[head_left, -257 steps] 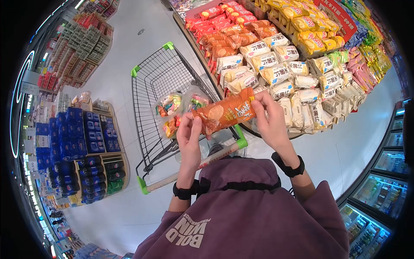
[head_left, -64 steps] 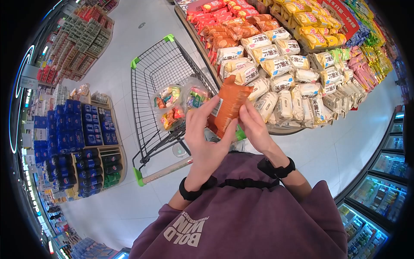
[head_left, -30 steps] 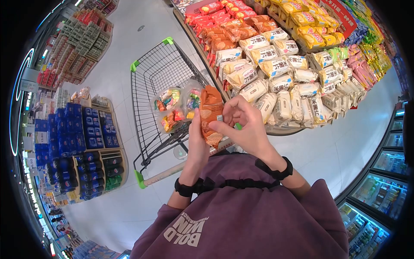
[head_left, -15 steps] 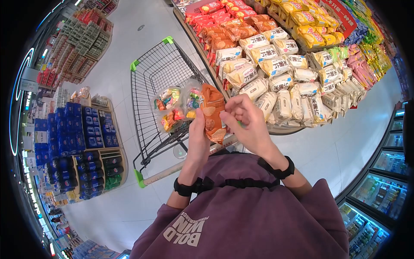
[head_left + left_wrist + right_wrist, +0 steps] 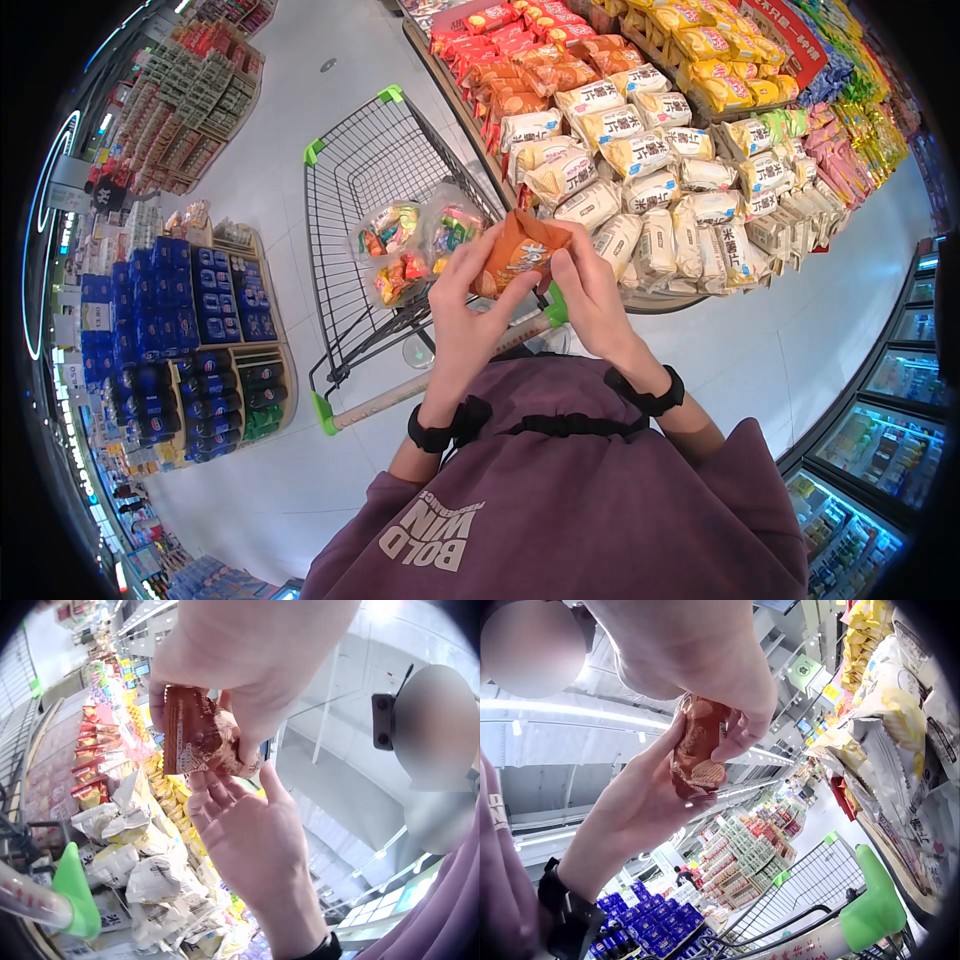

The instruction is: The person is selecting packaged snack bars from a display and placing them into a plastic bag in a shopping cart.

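Both hands hold an orange-brown bag of chips in front of the chest, over the cart's handle end in the head view. White lettering shows on its front there, and round chip pictures show on the bag in the right wrist view. My left hand grips its left side, thumb along the lower edge and fingers partly hidden behind. My right hand holds the right end with the thumb in front. In the left wrist view, fingertips of the right hand meet the bag's lower edge.
A wire shopping cart with green corners stands ahead, holding clear bags of colourful wrapped sweets. Right of it is a display heaped with white snack bags, plus orange, red and yellow ones. Blue drink packs are stacked left; lit fridges stand lower right.
The bag was stretched between both hands earlier, then turned and stood upright in the left hand. Since half a second ago it has tilted, its lettering now showing, and the right hand holds its end.
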### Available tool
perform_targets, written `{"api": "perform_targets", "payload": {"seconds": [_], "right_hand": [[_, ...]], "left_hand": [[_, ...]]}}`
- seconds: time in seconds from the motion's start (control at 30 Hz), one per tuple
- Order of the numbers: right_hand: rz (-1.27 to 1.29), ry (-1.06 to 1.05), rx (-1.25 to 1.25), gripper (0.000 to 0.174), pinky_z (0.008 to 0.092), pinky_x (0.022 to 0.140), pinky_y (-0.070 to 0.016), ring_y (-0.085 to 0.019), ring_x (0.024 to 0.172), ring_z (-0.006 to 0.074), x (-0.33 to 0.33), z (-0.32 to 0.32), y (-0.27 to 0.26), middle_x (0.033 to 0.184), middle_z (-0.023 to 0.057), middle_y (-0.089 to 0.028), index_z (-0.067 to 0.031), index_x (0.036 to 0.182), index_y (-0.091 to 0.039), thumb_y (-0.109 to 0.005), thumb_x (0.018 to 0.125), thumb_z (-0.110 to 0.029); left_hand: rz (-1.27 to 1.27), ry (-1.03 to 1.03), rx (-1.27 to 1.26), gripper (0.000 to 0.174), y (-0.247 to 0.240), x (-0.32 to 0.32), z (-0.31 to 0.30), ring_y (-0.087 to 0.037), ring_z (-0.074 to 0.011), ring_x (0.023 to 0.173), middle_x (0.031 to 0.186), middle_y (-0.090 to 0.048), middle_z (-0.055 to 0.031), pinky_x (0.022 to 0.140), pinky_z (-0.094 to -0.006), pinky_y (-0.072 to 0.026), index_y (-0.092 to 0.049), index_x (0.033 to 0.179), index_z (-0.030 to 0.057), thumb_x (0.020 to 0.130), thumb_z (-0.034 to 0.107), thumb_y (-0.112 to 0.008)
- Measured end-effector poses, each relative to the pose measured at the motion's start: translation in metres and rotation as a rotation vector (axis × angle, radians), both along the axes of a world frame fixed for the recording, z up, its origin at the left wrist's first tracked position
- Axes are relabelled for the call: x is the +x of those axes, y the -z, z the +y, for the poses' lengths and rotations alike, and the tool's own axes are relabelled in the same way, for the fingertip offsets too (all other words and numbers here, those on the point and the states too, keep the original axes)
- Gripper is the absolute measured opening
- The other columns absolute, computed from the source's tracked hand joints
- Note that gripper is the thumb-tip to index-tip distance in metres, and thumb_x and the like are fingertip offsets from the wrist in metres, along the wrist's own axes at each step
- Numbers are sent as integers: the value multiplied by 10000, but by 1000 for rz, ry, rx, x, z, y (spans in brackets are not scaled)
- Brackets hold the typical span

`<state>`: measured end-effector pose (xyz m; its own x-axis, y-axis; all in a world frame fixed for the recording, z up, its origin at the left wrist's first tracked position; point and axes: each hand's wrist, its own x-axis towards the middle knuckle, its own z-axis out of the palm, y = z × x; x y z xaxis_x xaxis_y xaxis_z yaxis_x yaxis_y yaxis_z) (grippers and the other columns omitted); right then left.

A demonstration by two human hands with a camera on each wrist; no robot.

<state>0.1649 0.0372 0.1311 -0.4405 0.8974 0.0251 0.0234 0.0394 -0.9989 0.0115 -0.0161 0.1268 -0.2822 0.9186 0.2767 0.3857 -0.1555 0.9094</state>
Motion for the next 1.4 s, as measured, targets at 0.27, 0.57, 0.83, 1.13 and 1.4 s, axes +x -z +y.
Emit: {"api": "perform_targets", "payload": {"seconds": [0.27,0.57,0.83,1.13,1.4], "right_hand": [[5,-28,-17,480,268,771,-473,-594,895,115,6,4,10,1082,121,-663,-7,1273,-465,-654,946,-302],[266,-154,-170,418,337,993,-481,-555,1175,164,13,7,4,1286,133,-547,-30,1281,-426,-611,912,34],[335,-294,-118,509,372,1107,-403,-483,1314,223,19,10,2,1363,152,-511,-61,1185,-454,-635,771,172],[158,-252,31,516,343,1049,-431,-551,1224,199,22,10,0,1257,128,-591,-57,1213,-457,-728,788,52],[48,-198,-87,513,308,880,-500,-618,1038,130,17,5,5,1077,107,-643,-40,1263,-433,-747,868,-133]], "left_hand": [[116,18,-16,551,-4,-1,0,-651,-181,917,1019,-648,-79,841,-310,-522,-657,1232,43,723,139,-847],[-387,125,-6,617,-6,-22,-3,-625,-194,1090,1140,-651,-116,954,-338,-513,-607,1161,2,617,-5,-897],[-211,258,147,488,-4,-34,-2,-622,-230,1125,1147,-655,-126,994,-361,-507,-645,1065,7,631,-68,-857],[-250,231,57,520,-3,-31,-4,-643,-216,1069,1104,-679,-136,953,-354,-517,-619,1057,17,614,-29,-889],[-643,97,-226,396,7,-19,-6,-618,-78,818,950,-612,-29,696,-224,-536,-583,1092,13,776,71,-815]]}}
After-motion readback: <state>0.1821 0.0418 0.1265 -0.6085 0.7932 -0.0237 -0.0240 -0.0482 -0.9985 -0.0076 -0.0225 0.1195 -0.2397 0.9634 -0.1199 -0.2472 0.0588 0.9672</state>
